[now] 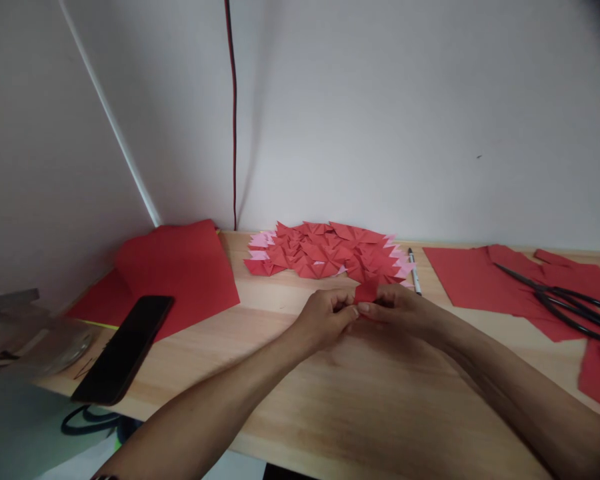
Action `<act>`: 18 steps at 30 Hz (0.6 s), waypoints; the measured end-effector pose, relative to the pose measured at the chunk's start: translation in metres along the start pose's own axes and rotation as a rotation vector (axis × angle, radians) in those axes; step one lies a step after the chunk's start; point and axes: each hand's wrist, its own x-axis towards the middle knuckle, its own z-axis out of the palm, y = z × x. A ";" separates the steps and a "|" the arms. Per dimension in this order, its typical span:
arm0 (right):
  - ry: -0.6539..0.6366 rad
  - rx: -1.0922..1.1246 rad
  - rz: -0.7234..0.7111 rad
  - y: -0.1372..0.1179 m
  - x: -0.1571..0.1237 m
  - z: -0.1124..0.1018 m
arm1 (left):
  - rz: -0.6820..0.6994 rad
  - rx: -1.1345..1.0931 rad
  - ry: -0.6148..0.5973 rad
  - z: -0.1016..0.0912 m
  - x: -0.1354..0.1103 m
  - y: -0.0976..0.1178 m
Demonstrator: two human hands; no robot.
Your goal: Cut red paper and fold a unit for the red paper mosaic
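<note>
Over the middle of the wooden table, a small piece of red paper (366, 292) is pinched between my two hands. My left hand (330, 312) grips its left side, thumb and fingers closed together. On its right side the thumb and fingers of my right hand (400, 305) are closed on it too. Parts of the paper are hidden behind the fingers. Just beyond my hands lies a spread of folded red paper pieces (325, 250), with some pink ones at both ends. A pen (415, 272) rests to the right of these.
Large red sheets (180, 273) lie at the left, with a black phone (125, 350) partly over them. Black-handled scissors (570, 303) sit on cut red sheets (460, 270) at the right. A clear container (35, 340) stands at the left edge. A cable (234, 120) hangs down the wall.
</note>
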 end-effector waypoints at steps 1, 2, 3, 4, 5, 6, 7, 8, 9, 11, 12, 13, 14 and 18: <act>0.000 -0.010 0.008 0.002 0.000 -0.001 | -0.004 0.003 0.005 0.000 0.000 0.000; 0.000 -0.029 0.026 0.004 0.001 -0.001 | -0.010 0.005 0.011 0.000 0.000 0.001; 0.002 -0.051 0.051 0.007 0.001 -0.002 | -0.015 0.004 0.013 -0.001 0.000 0.002; 0.002 -0.070 0.076 0.009 0.001 -0.004 | -0.016 -0.003 0.004 -0.001 0.000 0.002; -0.001 -0.085 0.096 0.012 0.001 -0.005 | -0.013 -0.014 -0.014 -0.002 0.000 0.003; -0.004 -0.097 0.113 0.013 0.001 -0.005 | -0.006 -0.024 -0.036 -0.003 0.000 0.003; -0.015 -0.108 0.122 0.014 0.001 -0.006 | -0.001 -0.033 -0.059 -0.003 0.000 0.004; -0.030 -0.117 0.120 0.014 0.000 -0.006 | -0.004 -0.041 -0.079 -0.003 0.000 0.003; -0.045 -0.125 0.107 0.013 0.000 -0.006 | -0.014 -0.048 -0.095 -0.003 0.000 0.003; -0.060 -0.130 0.062 0.011 -0.001 -0.004 | -0.042 -0.056 -0.104 -0.002 0.000 0.002; -0.061 -0.120 0.036 0.010 -0.001 -0.004 | -0.054 -0.055 -0.105 -0.002 0.000 0.002; -0.056 -0.105 0.017 0.009 -0.001 -0.003 | -0.061 -0.050 -0.104 -0.001 0.000 0.002; -0.047 -0.094 0.013 0.009 -0.001 -0.002 | -0.062 -0.038 -0.100 -0.001 0.000 0.001; -0.009 -0.133 0.116 0.011 0.000 -0.002 | -0.047 0.022 -0.067 -0.003 0.000 0.002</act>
